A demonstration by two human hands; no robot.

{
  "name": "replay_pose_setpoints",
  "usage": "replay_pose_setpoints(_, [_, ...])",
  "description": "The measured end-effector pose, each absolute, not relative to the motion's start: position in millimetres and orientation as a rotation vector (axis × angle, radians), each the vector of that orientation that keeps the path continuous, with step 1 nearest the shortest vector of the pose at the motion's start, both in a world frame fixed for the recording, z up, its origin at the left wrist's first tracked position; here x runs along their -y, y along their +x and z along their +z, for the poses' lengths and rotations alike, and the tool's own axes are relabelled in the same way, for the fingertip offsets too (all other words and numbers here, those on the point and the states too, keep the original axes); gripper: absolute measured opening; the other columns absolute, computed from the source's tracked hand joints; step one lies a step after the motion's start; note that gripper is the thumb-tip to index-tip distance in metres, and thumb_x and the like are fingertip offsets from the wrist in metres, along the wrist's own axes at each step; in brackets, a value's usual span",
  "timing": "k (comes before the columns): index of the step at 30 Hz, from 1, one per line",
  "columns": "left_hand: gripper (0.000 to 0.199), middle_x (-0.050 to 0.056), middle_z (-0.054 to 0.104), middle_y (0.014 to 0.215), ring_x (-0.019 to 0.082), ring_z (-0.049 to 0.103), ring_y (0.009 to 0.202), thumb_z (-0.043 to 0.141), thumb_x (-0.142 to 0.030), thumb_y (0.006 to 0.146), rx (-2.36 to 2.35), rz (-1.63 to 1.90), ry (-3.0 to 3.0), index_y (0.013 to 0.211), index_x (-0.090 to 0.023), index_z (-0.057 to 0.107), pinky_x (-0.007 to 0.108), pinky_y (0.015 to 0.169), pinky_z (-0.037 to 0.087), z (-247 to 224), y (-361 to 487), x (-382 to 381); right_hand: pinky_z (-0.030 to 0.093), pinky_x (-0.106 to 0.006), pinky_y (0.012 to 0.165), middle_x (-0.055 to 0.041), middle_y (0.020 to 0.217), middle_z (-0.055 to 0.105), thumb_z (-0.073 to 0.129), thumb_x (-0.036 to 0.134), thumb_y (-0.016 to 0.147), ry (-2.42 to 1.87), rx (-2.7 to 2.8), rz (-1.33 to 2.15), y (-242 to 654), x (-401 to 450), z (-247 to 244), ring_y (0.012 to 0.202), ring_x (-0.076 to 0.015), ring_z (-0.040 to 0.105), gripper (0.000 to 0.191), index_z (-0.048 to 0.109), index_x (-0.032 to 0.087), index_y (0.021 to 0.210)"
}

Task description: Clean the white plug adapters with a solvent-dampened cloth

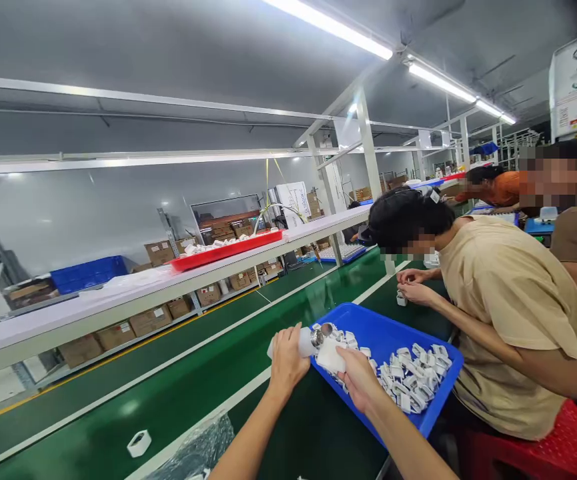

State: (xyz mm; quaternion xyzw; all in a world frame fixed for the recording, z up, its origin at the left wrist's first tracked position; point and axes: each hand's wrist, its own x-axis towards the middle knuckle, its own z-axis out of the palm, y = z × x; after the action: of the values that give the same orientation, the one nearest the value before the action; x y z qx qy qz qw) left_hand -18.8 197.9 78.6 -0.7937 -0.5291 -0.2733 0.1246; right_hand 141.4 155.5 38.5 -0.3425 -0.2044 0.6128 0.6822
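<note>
Two bare forearms reach in from 5 and 6 o'clock of the view's centre. The left hand [288, 360] has its fingers curled around one smooth white cylinder [304, 342] with a shiny metal collar. The right hand [359, 379] is nearly closed, gripping one matte white block [331, 355] with softened corners between thumb and fingers, right by the collar. One small, round, shiny disc [327, 329] shows there; whether it is attached is unclear.

At 5 o'clock, one smooth blue plastic tray [375, 321] sits on the dark green counter [318, 433], holding two heaps of hollow, angular white plastic pieces [413, 377], dozens, too overlapped to count. At 7 o'clock lies one crinkled clear plastic bag [201, 450]; at 7:30, one loose white housing [139, 443] with an opening, on the glossy green belt [93, 433].

At 9 o'clock, one shallow red tray [228, 251] of white pieces rests on a pale raised shelf [118, 297]. At 4 o'clock, one person in a beige shirt [508, 293] handles one small white part [401, 299], beside one textured red stool [568, 433].
</note>
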Motion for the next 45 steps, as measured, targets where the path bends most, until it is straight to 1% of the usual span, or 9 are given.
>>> replay_pose_setpoints(3, [0.071, 0.012, 0.065, 0.130, 0.031, 0.056, 0.124, 0.063, -0.003, 0.073, 1.446, -0.623, -2.319, 0.142, -0.015, 0.053, 0.053, 0.120, 0.031, 88, -21, -192, 0.061, -0.036, 0.079, -0.0061, 0.112, 0.070, 0.065, 0.031, 0.098, -0.716, 0.440, 1.441, 135, -155, 45, 0.092, -0.0181, 0.070, 0.022, 0.066, 0.015, 0.113])
replay_pose_setpoints(9, [0.060, 0.012, 0.062, 0.134, 0.033, 0.054, 0.129, 0.071, -0.018, 0.086, 1.373, -0.352, -2.262, 0.142, -0.017, 0.051, 0.062, 0.117, 0.031, 99, -22, -186, 0.060, -0.037, 0.080, -0.0062, 0.112, 0.070, 0.066, 0.030, 0.098, -0.683, 0.415, 1.483, 132, -154, 41, 0.093, -0.0184, 0.070, 0.022, 0.066, 0.015, 0.114])
replay_pose_setpoints(13, [0.059, 0.011, 0.061, 0.136, 0.033, 0.054, 0.130, 0.073, -0.025, 0.087, 1.347, -0.246, -2.232, 0.141, -0.018, 0.052, 0.063, 0.117, 0.032, 102, -19, -182, 0.061, -0.037, 0.080, -0.0061, 0.112, 0.070, 0.066, 0.030, 0.098, -0.672, 0.398, 1.495, 131, -154, 37, 0.093, -0.0183, 0.070, 0.022, 0.066, 0.015, 0.114])
replay_pose_setpoints(23, [0.064, 0.013, 0.060, 0.136, 0.033, 0.054, 0.129, 0.074, -0.028, 0.086, 1.312, -0.150, -2.165, 0.144, -0.017, 0.049, 0.062, 0.117, 0.031, 103, -16, -179, 0.061, -0.037, 0.079, -0.0063, 0.113, 0.069, 0.066, 0.029, 0.097, -0.682, 0.398, 1.503, 135, -148, 44, 0.093, -0.0184, 0.070, 0.022, 0.065, 0.015, 0.115])
replay_pose_setpoints(32, [0.068, 0.015, 0.057, 0.140, 0.035, 0.051, 0.132, 0.075, -0.021, 0.083, 1.300, -0.214, -2.207, 0.145, -0.016, 0.048, 0.063, 0.119, 0.026, 98, -20, -182, 0.061, -0.037, 0.079, -0.0062, 0.112, 0.069, 0.066, 0.030, 0.098, -0.711, 0.405, 1.497, 133, -151, 43, 0.092, -0.0183, 0.070, 0.023, 0.065, 0.015, 0.115])
replay_pose_setpoints(35, [0.064, 0.013, 0.057, 0.140, 0.035, 0.050, 0.132, 0.074, -0.022, 0.085, 1.317, -0.273, -2.235, 0.143, -0.017, 0.049, 0.064, 0.119, 0.026, 95, -22, -183, 0.061, -0.037, 0.080, -0.0062, 0.112, 0.069, 0.066, 0.031, 0.098, -0.715, 0.416, 1.489, 133, -152, 40, 0.093, -0.0184, 0.070, 0.023, 0.066, 0.015, 0.114])
replay_pose_setpoints(38, [0.051, 0.011, 0.059, 0.135, 0.033, 0.052, 0.129, 0.072, -0.025, 0.088, 1.361, -0.369, -2.269, 0.136, -0.018, 0.056, 0.062, 0.116, 0.031, 90, -24, -183, 0.061, -0.036, 0.080, -0.0058, 0.110, 0.070, 0.066, 0.031, 0.098, -0.720, 0.434, 1.469, 133, -152, 38, 0.092, -0.0180, 0.070, 0.022, 0.066, 0.015, 0.113])
replay_pose_setpoints(41, [0.038, 0.009, 0.063, 0.127, 0.030, 0.057, 0.121, 0.069, -0.030, 0.092, 1.435, -0.524, -2.317, 0.126, -0.018, 0.060, 0.058, 0.110, 0.040, 79, -27, -185, 0.060, -0.036, 0.080, -0.0053, 0.108, 0.071, 0.066, 0.031, 0.097, -0.732, 0.465, 1.450, 134, -152, 37, 0.091, -0.0177, 0.070, 0.021, 0.067, 0.015, 0.110])
replay_pose_setpoints(45, [0.039, 0.008, 0.062, 0.125, 0.027, 0.060, 0.113, 0.068, -0.038, 0.092, 1.561, -0.803, -2.391, 0.125, -0.018, 0.060, 0.051, 0.098, 0.050, 59, -30, -193, 0.060, -0.039, 0.084, -0.0059, 0.111, 0.071, 0.067, 0.031, 0.097, -0.729, 0.503, 1.441, 134, -151, 38, 0.095, -0.0191, 0.070, 0.021, 0.068, 0.014, 0.110])
